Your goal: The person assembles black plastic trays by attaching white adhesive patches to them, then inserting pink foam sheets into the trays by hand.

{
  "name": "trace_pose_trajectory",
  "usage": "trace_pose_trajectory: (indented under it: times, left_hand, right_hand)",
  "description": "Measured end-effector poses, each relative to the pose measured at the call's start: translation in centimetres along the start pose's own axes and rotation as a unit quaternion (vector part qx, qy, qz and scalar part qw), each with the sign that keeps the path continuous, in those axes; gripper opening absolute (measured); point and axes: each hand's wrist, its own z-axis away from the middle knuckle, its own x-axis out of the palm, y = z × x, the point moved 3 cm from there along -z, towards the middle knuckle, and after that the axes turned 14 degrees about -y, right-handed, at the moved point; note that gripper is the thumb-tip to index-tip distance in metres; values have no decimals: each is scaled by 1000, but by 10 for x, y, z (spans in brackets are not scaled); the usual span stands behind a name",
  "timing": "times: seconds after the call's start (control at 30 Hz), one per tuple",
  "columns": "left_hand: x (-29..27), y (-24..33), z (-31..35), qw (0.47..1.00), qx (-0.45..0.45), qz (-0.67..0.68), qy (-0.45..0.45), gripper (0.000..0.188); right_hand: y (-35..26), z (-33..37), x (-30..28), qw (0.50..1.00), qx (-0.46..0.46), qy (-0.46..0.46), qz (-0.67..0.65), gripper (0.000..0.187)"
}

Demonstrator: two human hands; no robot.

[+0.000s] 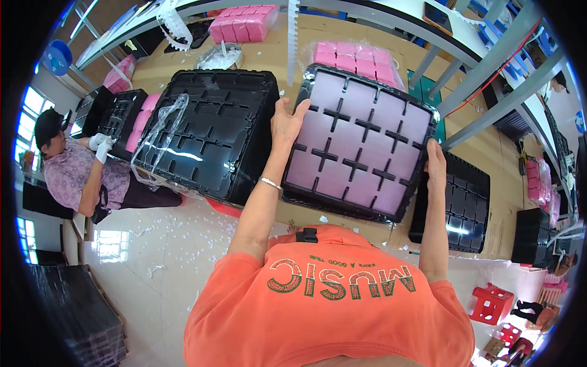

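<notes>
From where I stand, the head cam, L one of a side-by-side pair, looks steeply down & fwd from above the wearer's orange shirt (330, 318), v. close at the bottom. Left hand (286, 124) & right hand (435, 162) sit mid-dist., nr ctr; table (264, 58) runs beyond. Wide fisheye: straight edges bow, L/R rims go dark.

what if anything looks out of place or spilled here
White scraps litter the floor to the person's left, looking like dropped waste. Crumpled clear plastic also lies loosely across the left stack of black trays and trails down beside it, messy against the neat stack.
</notes>
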Motion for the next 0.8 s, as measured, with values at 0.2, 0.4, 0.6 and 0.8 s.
trace_pose_trajectory:
  times: [0.2, 0.4, 0.6, 0.8]
  left_hand:
    - [-12, 27, -7, 989, 69, -106, 79, 54]
    - [-50, 52, 3, 982, 20, -168, 80, 61]
    - [-59, 109, 26, 974, 145, 125, -120, 21]
    - [-35, 184, 74, 923, 349, 65, -145, 12]
  right_hand:
    - [-8, -48, 12, 990, -137, 15, -12, 45]
    - [-70, -32, 11, 991, -127, -24, -23, 43]
    - [-95, -11, -64, 955, -281, 63, 69, 31]
    - [-100, 94, -202, 946, -222, 17, -235, 48]
